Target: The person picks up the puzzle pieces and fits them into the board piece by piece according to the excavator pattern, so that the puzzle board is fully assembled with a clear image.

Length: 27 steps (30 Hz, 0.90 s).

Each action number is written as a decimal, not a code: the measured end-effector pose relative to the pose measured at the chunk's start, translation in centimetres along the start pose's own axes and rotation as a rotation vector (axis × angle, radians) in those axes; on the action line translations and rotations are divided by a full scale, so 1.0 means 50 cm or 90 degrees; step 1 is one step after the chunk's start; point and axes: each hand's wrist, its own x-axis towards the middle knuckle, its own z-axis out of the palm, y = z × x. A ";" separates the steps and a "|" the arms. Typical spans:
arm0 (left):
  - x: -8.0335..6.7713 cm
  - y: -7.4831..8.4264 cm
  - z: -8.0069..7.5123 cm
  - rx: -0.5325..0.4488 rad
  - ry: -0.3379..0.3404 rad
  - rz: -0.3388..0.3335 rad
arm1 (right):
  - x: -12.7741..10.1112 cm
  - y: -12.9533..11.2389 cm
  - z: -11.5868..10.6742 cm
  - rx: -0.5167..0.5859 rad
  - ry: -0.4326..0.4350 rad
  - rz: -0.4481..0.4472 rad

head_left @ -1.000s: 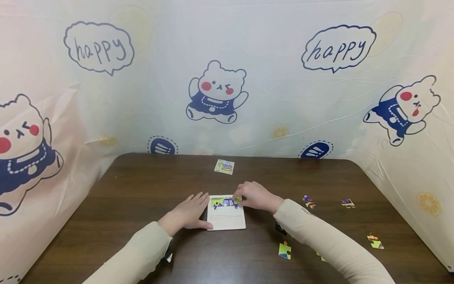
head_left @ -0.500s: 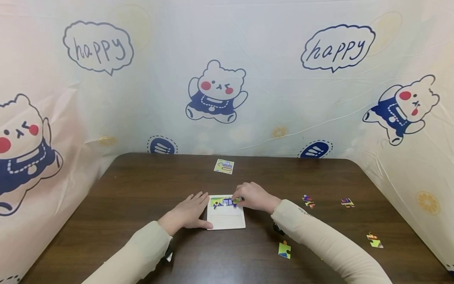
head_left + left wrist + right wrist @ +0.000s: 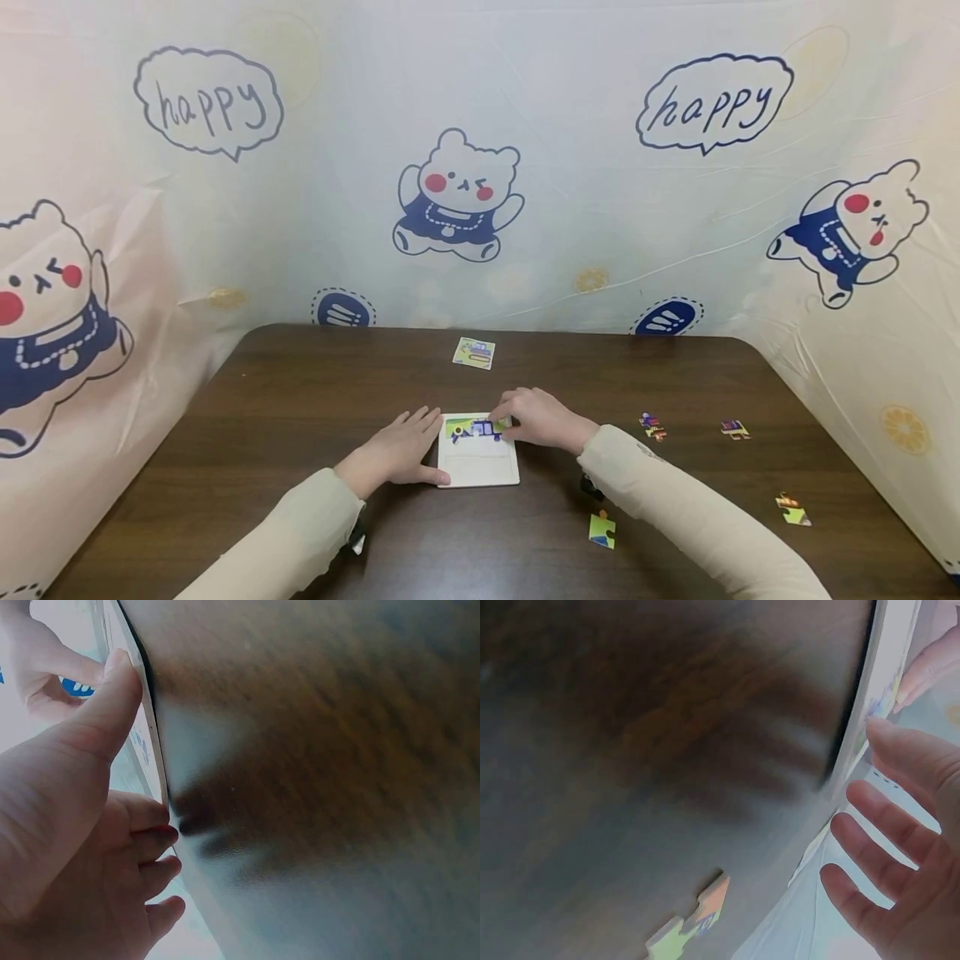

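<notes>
Dark wood grain runs across the desk (image 3: pixel 300 400) in front of me, with a pale plastic curtain (image 3: pixel 570 167) printed with bears and "happy" bubbles hung round its far and side edges.

At the middle of the desk lies the white puzzle board (image 3: pixel 478 462), flat, its far strip already filled with coloured pieces and its near part bare. My right hand (image 3: pixel 542 419) rests at the board's far right corner, its fingers (image 3: pixel 501 413) bent down onto the green-and-blue puzzle piece (image 3: pixel 496 427) at the right end of that filled strip, pressing it there; from the right wrist view they look loosely spread rather than tightly pinched. My left hand (image 3: pixel 393 452) lies flat along the board's left edge, fingers straight and relaxed, thumb against the near left corner; the left wrist view shows the thumb laid on the board's thin edge (image 3: pixel 154 742).

Beyond the board, near the curtain, sits a small picture card (image 3: pixel 474 353). To my right, loose pieces lie scattered: two small ones (image 3: pixel 653 426) (image 3: pixel 736 429) well apart from the board, one near the right edge (image 3: pixel 792 510), and a green-and-blue one (image 3: pixel 602 530) close to my right sleeve (image 3: pixel 690 508).
</notes>
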 end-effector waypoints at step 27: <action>-0.001 -0.005 0.007 -0.001 0.005 0.002 | -0.155 0.108 -0.018 0.072 0.017 0.153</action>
